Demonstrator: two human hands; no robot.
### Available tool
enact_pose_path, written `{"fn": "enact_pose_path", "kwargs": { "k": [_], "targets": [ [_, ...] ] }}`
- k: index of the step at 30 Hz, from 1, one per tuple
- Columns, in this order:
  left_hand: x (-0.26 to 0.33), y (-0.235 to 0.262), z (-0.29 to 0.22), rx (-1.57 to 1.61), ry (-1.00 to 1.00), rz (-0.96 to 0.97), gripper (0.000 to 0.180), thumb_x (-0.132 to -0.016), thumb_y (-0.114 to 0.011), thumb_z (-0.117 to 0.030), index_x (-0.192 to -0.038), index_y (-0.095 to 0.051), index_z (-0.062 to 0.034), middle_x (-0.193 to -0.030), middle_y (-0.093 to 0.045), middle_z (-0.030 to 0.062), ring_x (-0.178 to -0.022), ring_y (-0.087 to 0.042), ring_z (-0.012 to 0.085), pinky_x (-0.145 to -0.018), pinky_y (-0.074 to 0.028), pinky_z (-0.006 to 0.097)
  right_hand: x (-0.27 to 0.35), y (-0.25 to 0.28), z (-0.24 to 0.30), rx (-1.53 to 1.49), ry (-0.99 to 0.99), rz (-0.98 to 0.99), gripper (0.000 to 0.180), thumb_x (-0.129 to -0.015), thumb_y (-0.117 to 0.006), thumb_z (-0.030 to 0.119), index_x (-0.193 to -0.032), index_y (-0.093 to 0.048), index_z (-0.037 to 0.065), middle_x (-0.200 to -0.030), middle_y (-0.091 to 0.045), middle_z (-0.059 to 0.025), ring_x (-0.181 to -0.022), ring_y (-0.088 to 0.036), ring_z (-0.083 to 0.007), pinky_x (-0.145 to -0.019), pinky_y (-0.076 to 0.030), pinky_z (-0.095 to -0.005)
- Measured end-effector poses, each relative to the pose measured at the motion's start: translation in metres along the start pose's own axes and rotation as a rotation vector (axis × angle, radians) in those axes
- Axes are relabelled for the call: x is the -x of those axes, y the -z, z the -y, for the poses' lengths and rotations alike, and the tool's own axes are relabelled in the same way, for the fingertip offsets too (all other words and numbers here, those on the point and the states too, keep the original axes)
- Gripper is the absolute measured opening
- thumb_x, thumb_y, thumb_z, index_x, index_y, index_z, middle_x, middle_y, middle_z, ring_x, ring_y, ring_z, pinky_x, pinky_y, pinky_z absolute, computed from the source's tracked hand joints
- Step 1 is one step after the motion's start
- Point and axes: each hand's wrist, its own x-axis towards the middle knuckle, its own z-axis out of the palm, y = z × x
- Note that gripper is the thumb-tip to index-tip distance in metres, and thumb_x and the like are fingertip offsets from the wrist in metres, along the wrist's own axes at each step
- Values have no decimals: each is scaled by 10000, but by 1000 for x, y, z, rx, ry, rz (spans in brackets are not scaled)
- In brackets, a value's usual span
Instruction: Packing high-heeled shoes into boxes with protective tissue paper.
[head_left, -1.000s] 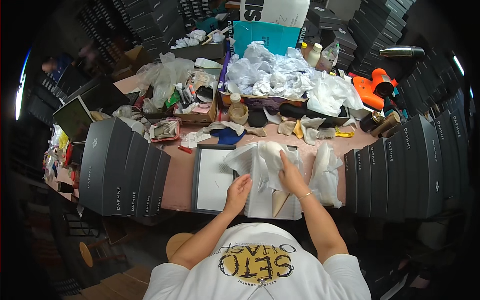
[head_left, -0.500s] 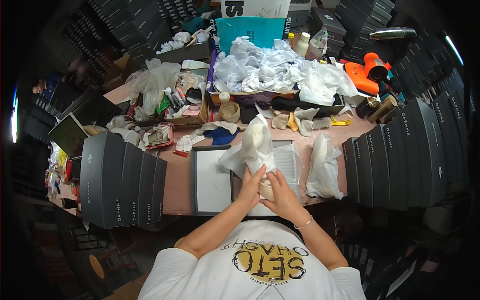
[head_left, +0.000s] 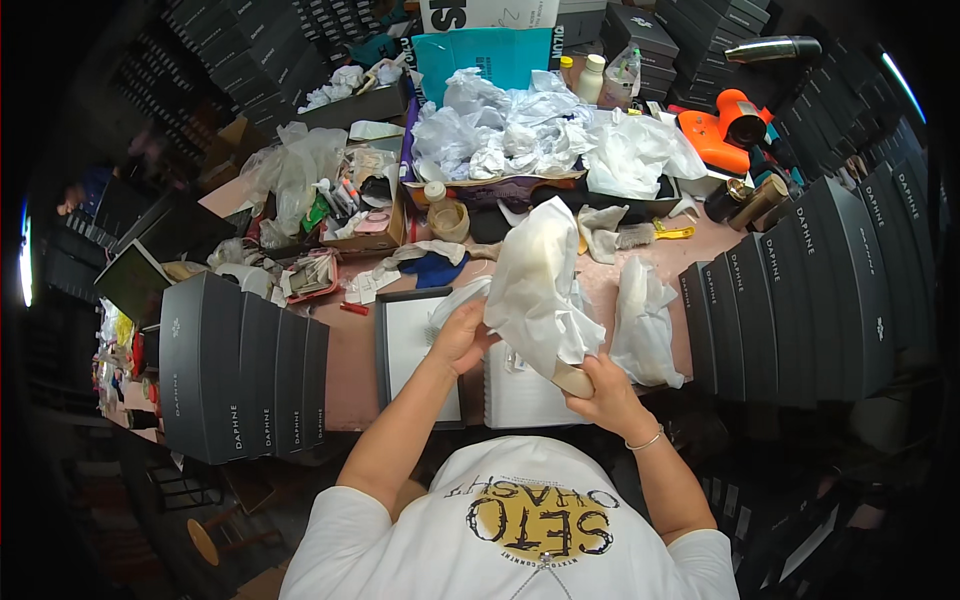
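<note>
A pale beige shoe, mostly hidden in white tissue paper, is held tilted over the middle of the table. My right hand is closed round its bare near end. On the other side, my left hand grips the paper's left edge, with its fingertips partly hidden. Beneath lies an open dark grey shoebox with a white inside. A white ribbed sheet is spread beside it, below the shoe. To the right rests another bundle in white paper.
Dark shoeboxes stand in rows at the left and right. Behind are a carton of crumpled paper, a jar, a yellow-handled brush and an orange heat-gun-like tool. A red marker-like stick lies near the shoebox.
The wrapped shoe has gone from upright to tilted, its near end swung right. My hands, together at its lower end before, are now apart, the left on the paper's edge.
</note>
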Motion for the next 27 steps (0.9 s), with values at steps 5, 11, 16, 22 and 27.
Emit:
{"fn": "enact_pose_path", "kwargs": {
  "k": [5,11,16,22,27],
  "targets": [
    [-28,-17,-53,171,-365,-243,333,-959,-473,-298,-1147,-556,-36,-1118,-605,58,-1011,-569,173,-922,-428,349,12,23,-13,328,209,26,347,-598,-698,70,-911,-549,85,-1033,-526,-164,-1022,-537,-302,-742,-504,-387],
    [14,-81,-126,33,-752,137,265,-965,-445,-303,-901,-532,-61,-785,-548,34,-693,-568,121,-686,-490,265,22,31,-65,394,-74,16,366,-648,-688,79,-981,-537,93,-1307,-444,-200,-1077,-527,-355,-839,-487,-420],
    [13,-58,36,-1334,-211,39,148,-889,-545,-153,-913,-617,-26,-949,-661,89,-850,-624,175,-767,-477,319,29,56,-66,236,-137,-282,423,-596,-681,-8,-995,-560,58,-1300,-455,-219,-1009,-560,-415,-845,-482,-414],
    [-10,-29,33,-219,285,187,558,-960,-352,-484,-1241,-488,-21,-1088,-620,172,-984,-622,259,-859,-502,362,30,69,-31,414,362,0,382,-693,-666,99,-1058,-558,125,-1317,-465,-135,-1065,-557,-296,-847,-485,-366],
    [45,-45,28,279,784,556,591,-938,-415,-388,-1333,-347,47,-1170,-535,287,-846,-667,309,-714,-582,348,1,39,-23,718,433,45,437,-787,-579,139,-1215,-508,191,-1334,-457,-106,-1180,-481,-276,-938,-415,-406]
  ]
}}
